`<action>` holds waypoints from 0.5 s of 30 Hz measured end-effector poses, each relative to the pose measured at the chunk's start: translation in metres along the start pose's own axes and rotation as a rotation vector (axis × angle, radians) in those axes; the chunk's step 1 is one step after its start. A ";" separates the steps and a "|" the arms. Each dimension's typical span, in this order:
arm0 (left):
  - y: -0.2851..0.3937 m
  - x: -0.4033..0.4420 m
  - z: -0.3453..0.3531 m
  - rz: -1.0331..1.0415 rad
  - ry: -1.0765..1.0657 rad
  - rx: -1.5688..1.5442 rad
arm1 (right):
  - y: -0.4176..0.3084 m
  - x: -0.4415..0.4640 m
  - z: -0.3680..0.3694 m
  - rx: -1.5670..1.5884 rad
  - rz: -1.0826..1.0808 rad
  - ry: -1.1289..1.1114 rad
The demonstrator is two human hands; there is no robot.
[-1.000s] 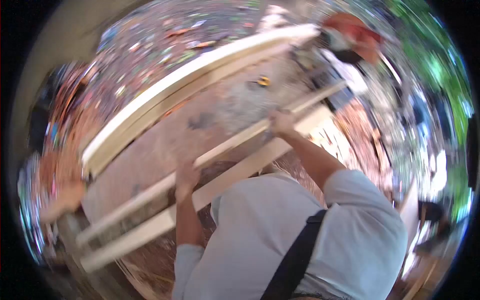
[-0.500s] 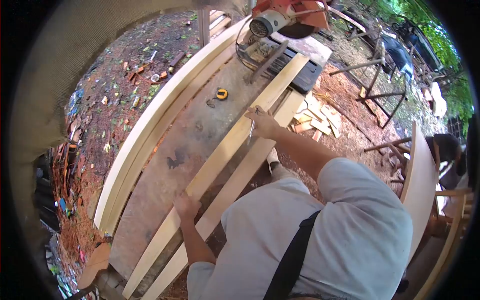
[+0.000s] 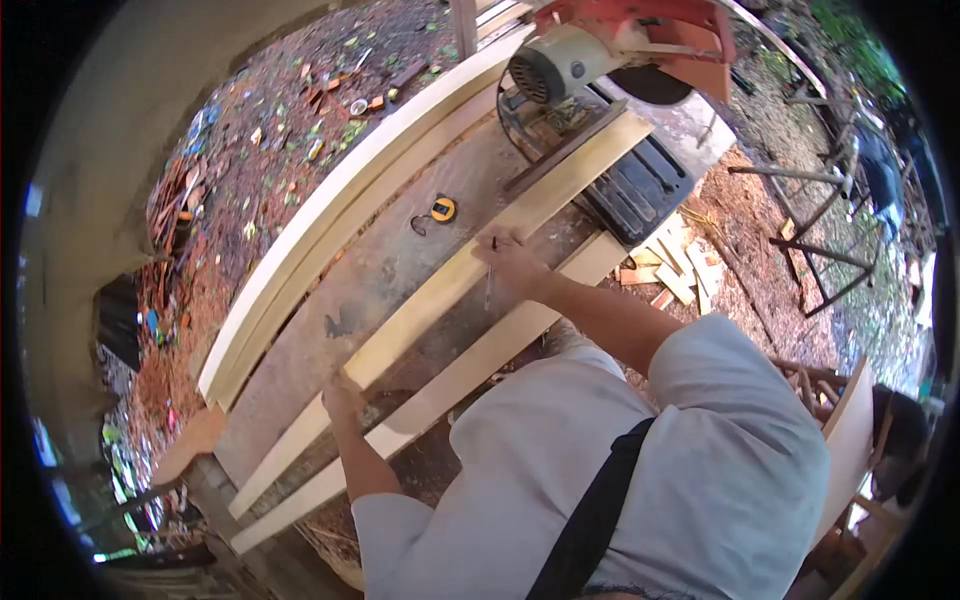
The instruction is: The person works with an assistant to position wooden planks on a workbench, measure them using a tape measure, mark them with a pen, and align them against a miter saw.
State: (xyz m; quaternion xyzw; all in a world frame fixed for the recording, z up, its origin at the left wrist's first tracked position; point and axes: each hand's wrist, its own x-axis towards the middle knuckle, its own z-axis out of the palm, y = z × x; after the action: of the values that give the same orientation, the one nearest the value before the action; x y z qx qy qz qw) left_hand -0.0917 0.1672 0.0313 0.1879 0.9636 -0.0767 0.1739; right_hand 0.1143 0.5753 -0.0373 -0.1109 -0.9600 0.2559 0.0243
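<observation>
My left hand (image 3: 343,395) grips a pale wooden board (image 3: 570,185) at its near end, with the fingers round its edge. My right hand (image 3: 512,268) rests farther along the same board, its fingers bent over the edge. A thin, pale pen (image 3: 489,290) sticks out below the right fingers. The board appears to lie on a longer wooden strip (image 3: 280,455) that continues past my left hand. Closer to my body, a second long board (image 3: 500,335) runs roughly alongside. The board's far end lies by a red cut-off saw (image 3: 620,55).
A yellow tape measure (image 3: 443,209) sits on the worn worktable (image 3: 400,275). Long timbers (image 3: 300,225) line its far side. Wood offcuts (image 3: 680,265) lie on the ground past the saw base (image 3: 640,190). Metal trestle legs (image 3: 830,240) stand at right.
The view has shifted, so the saw appears larger and lower. My right hand sits slightly farther from the board's saw end. My left hand stays at the near end.
</observation>
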 end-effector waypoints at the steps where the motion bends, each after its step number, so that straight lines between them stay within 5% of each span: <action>1: -0.002 0.001 0.007 -0.023 -0.004 -0.007 | 0.005 0.003 0.007 -0.044 -0.016 0.056; 4: -0.018 0.020 0.043 -0.096 0.141 -0.250 | 0.007 0.006 0.005 -0.067 -0.043 0.118; 11: -0.019 0.013 0.038 0.044 0.142 -0.049 | 0.012 0.010 0.009 -0.059 -0.037 0.117; 15: -0.008 0.015 0.037 0.055 0.249 -0.190 | 0.016 0.012 0.008 -0.155 -0.049 0.084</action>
State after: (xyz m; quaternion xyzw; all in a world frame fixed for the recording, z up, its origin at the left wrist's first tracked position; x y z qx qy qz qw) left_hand -0.0962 0.1570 -0.0081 0.2047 0.9752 0.0436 0.0722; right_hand 0.1055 0.5879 -0.0521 -0.0997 -0.9775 0.1751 0.0622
